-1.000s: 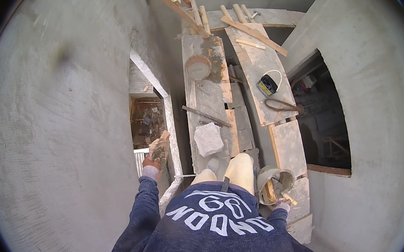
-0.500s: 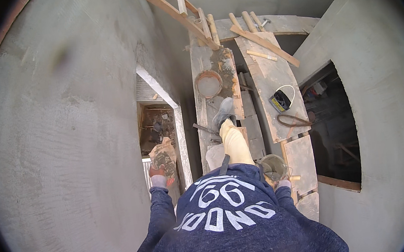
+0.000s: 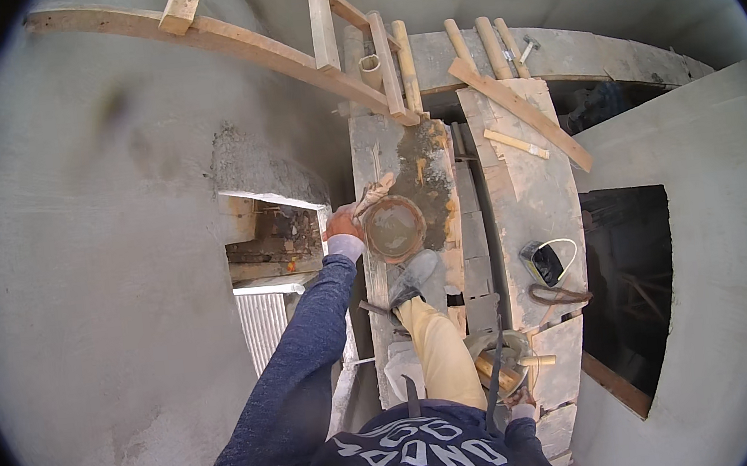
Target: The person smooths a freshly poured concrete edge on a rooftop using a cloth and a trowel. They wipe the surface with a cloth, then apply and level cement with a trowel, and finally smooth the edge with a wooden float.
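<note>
My left hand (image 3: pixel 342 223) reaches forward, closed on a brownish, mortar-smeared flat piece (image 3: pixel 375 195); its exact kind is unclear. This piece is over the left edge of a round pan (image 3: pixel 370 233) with grey, wet-looking contents. Low on the right, my right hand (image 3: pixel 520 399) is closed at the near side of a grey bucket (image 3: pixel 520 343), seemingly on its rim or thin wire handle. Wooden-handled tools (image 3: pixel 495 371) stick out of the bucket. My shoe (image 3: pixel 416 276) stands on the plank just below the pan.
Scaffold planks (image 3: pixel 527 217) run ahead, with gaps between them. A black container with a white handle (image 3: pixel 543 265) and a looped cord (image 3: pixel 560 295) lie on the right plank. A wooden ladder-like frame (image 3: pixel 264 53) crosses above. Wall openings (image 3: pixel 631 279) flank both sides.
My left hand has swung forward and right, from beside the left wall opening to the pan, carrying the flat piece. The view has shifted forward; my right hand stays by the bucket.
</note>
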Action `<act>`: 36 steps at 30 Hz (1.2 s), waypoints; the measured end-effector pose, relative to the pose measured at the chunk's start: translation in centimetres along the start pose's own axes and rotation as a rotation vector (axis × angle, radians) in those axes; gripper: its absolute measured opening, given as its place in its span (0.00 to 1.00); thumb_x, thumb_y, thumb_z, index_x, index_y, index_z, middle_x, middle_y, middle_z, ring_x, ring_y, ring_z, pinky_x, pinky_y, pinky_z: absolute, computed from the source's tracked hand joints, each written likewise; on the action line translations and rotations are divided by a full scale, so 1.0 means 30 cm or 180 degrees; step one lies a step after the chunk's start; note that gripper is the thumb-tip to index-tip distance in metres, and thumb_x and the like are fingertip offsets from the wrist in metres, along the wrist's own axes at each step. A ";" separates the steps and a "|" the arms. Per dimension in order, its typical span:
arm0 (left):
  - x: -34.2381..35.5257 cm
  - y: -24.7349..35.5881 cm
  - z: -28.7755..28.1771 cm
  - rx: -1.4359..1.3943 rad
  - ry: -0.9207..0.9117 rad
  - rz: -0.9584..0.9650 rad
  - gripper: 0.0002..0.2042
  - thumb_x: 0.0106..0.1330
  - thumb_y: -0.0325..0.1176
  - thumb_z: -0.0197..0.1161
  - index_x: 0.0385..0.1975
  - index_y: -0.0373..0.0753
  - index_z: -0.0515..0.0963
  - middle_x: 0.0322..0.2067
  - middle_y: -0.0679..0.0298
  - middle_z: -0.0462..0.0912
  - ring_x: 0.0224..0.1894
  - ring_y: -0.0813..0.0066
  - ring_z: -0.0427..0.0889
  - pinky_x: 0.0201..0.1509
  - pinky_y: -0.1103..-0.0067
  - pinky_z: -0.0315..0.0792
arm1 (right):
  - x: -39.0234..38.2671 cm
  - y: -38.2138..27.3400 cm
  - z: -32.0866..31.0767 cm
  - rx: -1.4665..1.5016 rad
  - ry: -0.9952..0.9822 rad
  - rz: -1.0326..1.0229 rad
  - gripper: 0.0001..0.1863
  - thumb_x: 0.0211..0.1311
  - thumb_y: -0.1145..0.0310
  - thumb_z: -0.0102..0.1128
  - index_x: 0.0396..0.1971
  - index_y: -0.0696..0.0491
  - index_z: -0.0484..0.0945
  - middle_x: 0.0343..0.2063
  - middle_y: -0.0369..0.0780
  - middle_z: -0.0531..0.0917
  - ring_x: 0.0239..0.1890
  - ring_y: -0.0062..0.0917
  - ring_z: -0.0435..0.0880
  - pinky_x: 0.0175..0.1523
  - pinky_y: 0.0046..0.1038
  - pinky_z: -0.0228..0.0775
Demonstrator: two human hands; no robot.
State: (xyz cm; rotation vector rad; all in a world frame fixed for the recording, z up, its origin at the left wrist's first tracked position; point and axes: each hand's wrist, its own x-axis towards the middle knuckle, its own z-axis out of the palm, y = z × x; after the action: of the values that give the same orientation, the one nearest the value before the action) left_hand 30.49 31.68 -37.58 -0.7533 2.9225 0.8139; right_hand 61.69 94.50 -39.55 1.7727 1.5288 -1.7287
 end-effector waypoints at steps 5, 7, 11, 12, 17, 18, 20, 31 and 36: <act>0.357 0.135 0.241 0.1304 -0.1377 -0.0146 0.27 0.58 0.36 0.60 0.61 0.48 0.71 0.63 0.59 0.70 0.68 0.64 0.63 0.75 0.58 0.40 | -0.094 -0.269 0.323 0.0444 -0.0001 -0.0118 0.04 0.66 0.71 0.54 0.31 0.54 0.73 0.20 0.37 0.74 0.16 0.22 0.71 0.24 0.32 0.73; 0.360 0.141 0.266 0.1507 -0.1886 -0.0290 0.28 0.59 0.38 0.61 0.63 0.49 0.70 0.66 0.59 0.67 0.71 0.66 0.60 0.76 0.57 0.38 | -0.112 -0.343 0.407 0.0482 -0.0238 -0.0215 0.04 0.66 0.71 0.54 0.32 0.54 0.74 0.21 0.36 0.75 0.17 0.22 0.73 0.25 0.32 0.75; 0.169 -0.029 0.279 0.0686 -0.2027 -0.0818 0.26 0.60 0.42 0.62 0.61 0.48 0.72 0.65 0.57 0.68 0.70 0.63 0.62 0.74 0.65 0.52 | -0.109 -0.490 0.596 0.0132 -0.0864 -0.0458 0.05 0.65 0.70 0.56 0.31 0.54 0.74 0.20 0.35 0.74 0.20 0.22 0.76 0.26 0.30 0.76; 0.116 -0.039 0.198 0.0324 -0.1786 -0.0949 0.26 0.58 0.40 0.64 0.58 0.45 0.74 0.63 0.54 0.70 0.67 0.59 0.66 0.71 0.68 0.58 | -0.091 -0.529 0.633 -0.0015 -0.0957 -0.0554 0.05 0.65 0.70 0.57 0.31 0.54 0.75 0.19 0.34 0.74 0.20 0.22 0.77 0.26 0.30 0.76; -0.197 -0.297 -0.156 -0.0501 -0.0753 -0.2155 0.18 0.59 0.35 0.64 0.49 0.37 0.80 0.44 0.51 0.85 0.49 0.56 0.83 0.57 0.71 0.74 | -0.047 -0.677 0.809 -0.0818 -0.0776 -0.0558 0.07 0.66 0.66 0.57 0.31 0.53 0.75 0.18 0.34 0.73 0.16 0.21 0.74 0.23 0.27 0.73; -0.274 -0.382 -0.205 -0.0687 -0.0640 -0.2532 0.18 0.60 0.35 0.63 0.49 0.36 0.80 0.45 0.52 0.84 0.49 0.58 0.83 0.56 0.72 0.75 | -0.041 -0.705 0.843 -0.0888 -0.0839 -0.0576 0.08 0.66 0.65 0.57 0.31 0.53 0.76 0.18 0.33 0.73 0.15 0.20 0.72 0.23 0.26 0.73; -0.446 -0.579 -0.278 -0.0505 -0.0186 -0.2869 0.17 0.61 0.32 0.62 0.50 0.34 0.80 0.45 0.52 0.85 0.48 0.60 0.84 0.54 0.73 0.75 | -0.134 -0.753 0.949 -0.1142 -0.0737 -0.0917 0.11 0.66 0.61 0.58 0.30 0.54 0.76 0.16 0.32 0.72 0.12 0.19 0.67 0.22 0.28 0.72; -0.237 -0.465 -0.489 -0.2186 0.0816 -0.2409 0.16 0.63 0.29 0.64 0.50 0.31 0.80 0.45 0.57 0.84 0.48 0.69 0.82 0.55 0.77 0.72 | -0.424 -1.117 1.316 -0.0640 -0.1015 -0.0981 0.16 0.65 0.54 0.60 0.30 0.53 0.75 0.10 0.30 0.64 0.08 0.18 0.62 0.15 0.28 0.64; 0.283 -0.101 -0.658 -0.3036 0.1660 -0.1507 0.29 0.64 0.35 0.66 0.62 0.28 0.66 0.61 0.46 0.71 0.60 0.60 0.74 0.63 0.72 0.68 | -0.550 -1.269 1.573 -0.0409 -0.1211 -0.1238 0.16 0.66 0.56 0.59 0.28 0.53 0.72 0.11 0.30 0.63 0.08 0.18 0.61 0.14 0.26 0.63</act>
State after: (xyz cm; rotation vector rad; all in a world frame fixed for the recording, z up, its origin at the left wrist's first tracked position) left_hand 26.56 15.93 -23.16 -1.8287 2.3303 2.2094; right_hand 8.43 66.99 -20.72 1.0530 1.8364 -1.9417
